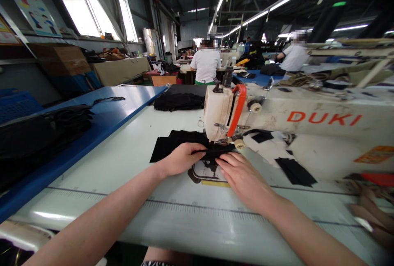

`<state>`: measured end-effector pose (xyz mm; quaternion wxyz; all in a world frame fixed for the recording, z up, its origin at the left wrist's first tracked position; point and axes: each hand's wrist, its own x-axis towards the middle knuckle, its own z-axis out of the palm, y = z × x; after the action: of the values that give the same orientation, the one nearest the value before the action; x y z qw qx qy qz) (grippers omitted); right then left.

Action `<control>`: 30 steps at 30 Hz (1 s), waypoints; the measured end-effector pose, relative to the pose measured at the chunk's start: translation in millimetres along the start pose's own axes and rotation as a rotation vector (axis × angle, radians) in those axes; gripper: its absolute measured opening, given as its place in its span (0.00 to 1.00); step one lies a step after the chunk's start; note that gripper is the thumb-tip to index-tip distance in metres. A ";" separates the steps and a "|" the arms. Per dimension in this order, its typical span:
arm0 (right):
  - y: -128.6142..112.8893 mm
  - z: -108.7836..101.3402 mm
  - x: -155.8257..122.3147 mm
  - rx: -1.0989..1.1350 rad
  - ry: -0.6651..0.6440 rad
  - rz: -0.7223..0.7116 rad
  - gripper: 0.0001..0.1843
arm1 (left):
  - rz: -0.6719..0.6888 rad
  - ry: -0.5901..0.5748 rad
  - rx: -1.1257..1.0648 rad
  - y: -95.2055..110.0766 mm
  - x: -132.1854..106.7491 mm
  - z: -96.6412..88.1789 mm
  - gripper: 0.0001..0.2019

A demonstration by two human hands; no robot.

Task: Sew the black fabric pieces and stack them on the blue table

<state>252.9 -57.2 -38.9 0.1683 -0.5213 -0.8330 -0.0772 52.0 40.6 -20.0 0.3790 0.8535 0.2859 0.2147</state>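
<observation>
The needle and presser foot cannot be made out: they are masked by the head of the cream-white metal sewing machine with red lettering (292,118) and by the flat piece of black cloth (180,141) that is spread under it on the pale green worktop (123,167). The near edge of this cloth is covered by two hands. The left hand (181,159) is laid on the cloth's folded edge with the fingers curled (whether the fold is pinched cannot be told). The right hand (243,177) is laid flat beside it, fingers stretched out and pressed on the same edge just before the machine's head. The two hands are held close together, fingertips nearly meeting. Both forearms are cut off by the lower frame.

To the right of the machine's head three smaller black cloth scraps (295,171) are counted on the worktop. One folded stack of black cloth (178,102) is seen further back. Objects at the right edge are blurred beyond recognition. Two people in white shirts (206,65) are seated far behind, facing away.
</observation>
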 end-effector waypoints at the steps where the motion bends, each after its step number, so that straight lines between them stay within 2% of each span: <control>1: 0.1 0.1 0.3 -0.002 0.003 -0.004 0.16 | 0.002 -0.002 0.000 0.2 -0.1 0.2 0.12; 8: -1.0 -2.9 -0.4 -0.017 -0.035 0.005 0.17 | 0.062 -0.039 0.072 3.7 -1.0 0.2 0.12; 15: -3.4 -4.5 -1.5 0.016 -0.020 0.001 0.12 | 0.182 -0.014 0.298 8.5 -5.4 5.9 0.13; 20: -1.8 -4.9 -5.3 -0.017 -0.009 0.017 0.14 | 0.264 -0.033 0.431 10.4 -11.9 12.3 0.13; 26: 0.2 -1.5 -7.6 -0.034 0.050 0.011 0.13 | 0.294 -0.026 0.494 12.2 -15.5 14.9 0.15; 30: 0.5 -1.4 -7.1 -0.019 0.047 0.016 0.12 | 0.327 0.020 0.488 8.7 -13.6 18.2 0.14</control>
<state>256.5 -63.4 -40.2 0.1838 -0.5276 -0.8238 -0.0958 55.4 17.4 -26.6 0.1200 0.9521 0.1915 0.2062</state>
